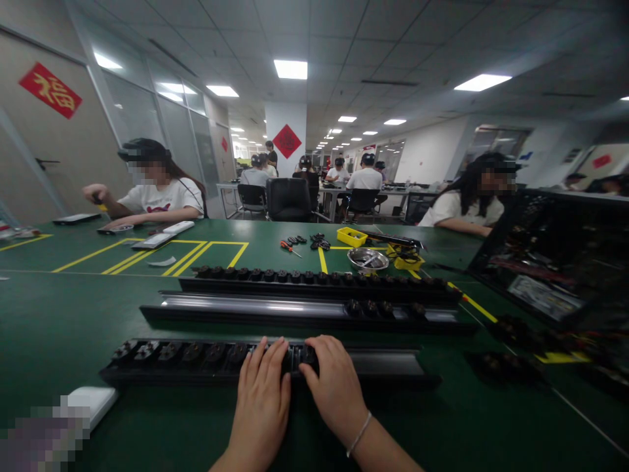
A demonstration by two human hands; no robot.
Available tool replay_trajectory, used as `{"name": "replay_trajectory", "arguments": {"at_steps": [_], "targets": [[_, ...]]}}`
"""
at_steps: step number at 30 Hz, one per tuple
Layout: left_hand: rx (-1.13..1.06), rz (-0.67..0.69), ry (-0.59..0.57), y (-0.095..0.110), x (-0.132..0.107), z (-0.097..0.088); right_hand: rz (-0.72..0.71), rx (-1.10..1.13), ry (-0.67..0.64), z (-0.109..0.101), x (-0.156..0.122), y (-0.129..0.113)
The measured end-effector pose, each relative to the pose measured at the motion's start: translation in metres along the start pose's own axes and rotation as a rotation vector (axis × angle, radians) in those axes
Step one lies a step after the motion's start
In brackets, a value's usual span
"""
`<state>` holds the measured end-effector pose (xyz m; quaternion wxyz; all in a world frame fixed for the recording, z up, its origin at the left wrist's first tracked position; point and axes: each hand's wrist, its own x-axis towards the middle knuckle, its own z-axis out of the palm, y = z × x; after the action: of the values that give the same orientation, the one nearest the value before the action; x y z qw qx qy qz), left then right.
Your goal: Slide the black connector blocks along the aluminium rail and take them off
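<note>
L hand [263, 396] & R hand [334, 383]: both bare, abt same build, i.e. slim, w/ smooth-looking backs. Fingers [260, 364] narrow, tapering a bit twd rounded tips; nails v. small in view, so colour/finish can't be told. L forearm [236, 457] bare to btm edge of view; R forearm [386, 452] same, bare to btm edge, slim nr the hand & a bit wider further up. R wrist [351, 418] has 1 pc. of jewellery: thin bracelet [359, 434], pale silvery-white, v. plain. Goes round as a single narrow strand, w/ slightly shiny look; chain or small beads, too blurry to tell which.
</note>
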<state>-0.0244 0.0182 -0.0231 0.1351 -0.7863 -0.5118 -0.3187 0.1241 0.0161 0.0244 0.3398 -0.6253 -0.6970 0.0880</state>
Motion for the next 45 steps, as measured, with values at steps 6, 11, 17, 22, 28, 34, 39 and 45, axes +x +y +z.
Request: {"name": "replay_trajectory", "arguments": {"at_steps": [6,11,17,22,28,34,39,45], "targets": [[0.040,-0.051,0.072,0.005,0.001,0.000,0.027,-0.008,-0.057,-0.004,0.001,-0.001],[0.116,-0.066,0.067,0.006,0.001,0.000,0.051,0.006,-0.085,-0.009,0.002,0.001],[0.143,-0.024,0.040,0.000,0.000,0.002,0.042,0.001,-0.095,-0.011,0.002,0.002],[0.132,-0.027,0.051,-0.001,0.000,0.002,0.033,-0.008,-0.108,-0.011,0.002,0.004],[0.126,-0.023,0.049,-0.001,0.000,0.002,0.045,0.002,-0.124,-0.013,0.003,0.005],[0.115,-0.031,0.047,-0.001,0.000,0.002,0.053,0.008,-0.130,-0.013,0.004,0.004],[0.124,-0.024,0.047,-0.001,0.000,0.001,0.054,-0.006,-0.136,-0.014,0.004,0.005],[0.131,-0.028,0.044,-0.001,0.001,0.000,0.071,0.015,-0.148,-0.017,0.004,0.007]]}}
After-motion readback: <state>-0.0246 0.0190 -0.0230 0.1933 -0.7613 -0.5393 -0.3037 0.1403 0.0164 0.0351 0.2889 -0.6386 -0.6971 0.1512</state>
